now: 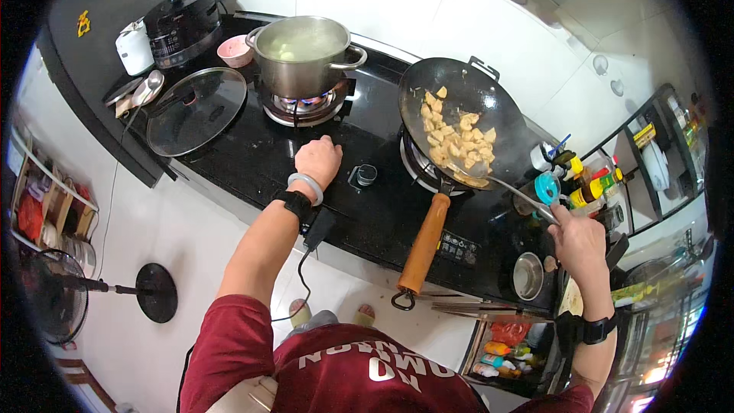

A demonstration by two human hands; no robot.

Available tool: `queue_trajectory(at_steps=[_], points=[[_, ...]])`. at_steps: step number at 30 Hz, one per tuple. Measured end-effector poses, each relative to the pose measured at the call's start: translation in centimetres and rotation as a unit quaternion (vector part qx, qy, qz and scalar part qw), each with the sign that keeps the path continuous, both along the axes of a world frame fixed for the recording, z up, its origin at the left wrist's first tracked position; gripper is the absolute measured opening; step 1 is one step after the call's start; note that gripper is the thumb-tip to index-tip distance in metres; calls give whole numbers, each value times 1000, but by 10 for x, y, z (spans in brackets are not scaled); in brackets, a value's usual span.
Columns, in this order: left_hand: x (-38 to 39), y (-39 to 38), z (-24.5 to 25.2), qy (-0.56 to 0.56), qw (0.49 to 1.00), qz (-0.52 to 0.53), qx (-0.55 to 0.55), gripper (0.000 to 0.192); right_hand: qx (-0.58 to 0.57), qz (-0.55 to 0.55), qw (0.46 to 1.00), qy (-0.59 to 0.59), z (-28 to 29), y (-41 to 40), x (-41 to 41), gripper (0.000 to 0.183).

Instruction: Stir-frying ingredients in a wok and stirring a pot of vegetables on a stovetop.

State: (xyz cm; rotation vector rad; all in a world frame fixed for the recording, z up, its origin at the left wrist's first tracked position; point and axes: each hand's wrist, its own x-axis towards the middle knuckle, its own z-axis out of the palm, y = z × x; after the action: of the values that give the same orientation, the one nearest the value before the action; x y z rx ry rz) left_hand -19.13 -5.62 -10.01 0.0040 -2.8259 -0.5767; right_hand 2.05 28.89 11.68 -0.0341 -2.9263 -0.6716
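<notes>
My right hand (579, 241) grips the handle of a metal spatula (519, 195), whose blade rests among cut pale-brown pieces of food (461, 137) in a black wok (504, 120). The wok sits on the right burner, its wooden handle (425, 241) pointing toward me. My left hand (319, 160), fingers curled down, is at the cooktop in front of the left burner (304, 109); whatever lies beneath it is hidden. On that burner, over a blue flame, stands a steaming stainless steel pot (298, 74) of cloudy liquid. A stove knob (365, 175) shows right of my left hand.
A glass lid (198, 112) lies left of the pot, near a pink bowl (235, 51) and a black electric cooker (182, 26). Seasoning bottles (590, 186) crowd the right side. A small metal bowl (528, 276) sits near the front edge. A fan (54, 297) stands on the floor.
</notes>
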Motion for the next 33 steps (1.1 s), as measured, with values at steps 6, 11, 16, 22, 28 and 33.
queue_trajectory(at_steps=[6, 11, 16, 22, 28, 33], points=[[2, 0, -4, -34, 987, -104, -120, 19, 16, 33, 999, 4, 37, 11, 2, 26], [4, -13, 3, -35, 968, -220, -111, 30, 80, 26, 995, -56, 100, -22, -16, 17], [38, -14, 14, 107, 976, -170, -78, 61, 67, 44, 985, -152, 113, -42, -73, 14], [83, -47, 23, 42, 978, -194, 70, 67, -20, 45, 997, -55, 54, -4, -111, 21], [125, -31, 27, 24, 960, -216, 177, 48, -5, 19, 994, -109, 37, -37, -93, 15], [161, 16, 58, -328, 690, -371, 528, 62, 122, 42, 990, -49, 74, -12, -66, 8]])
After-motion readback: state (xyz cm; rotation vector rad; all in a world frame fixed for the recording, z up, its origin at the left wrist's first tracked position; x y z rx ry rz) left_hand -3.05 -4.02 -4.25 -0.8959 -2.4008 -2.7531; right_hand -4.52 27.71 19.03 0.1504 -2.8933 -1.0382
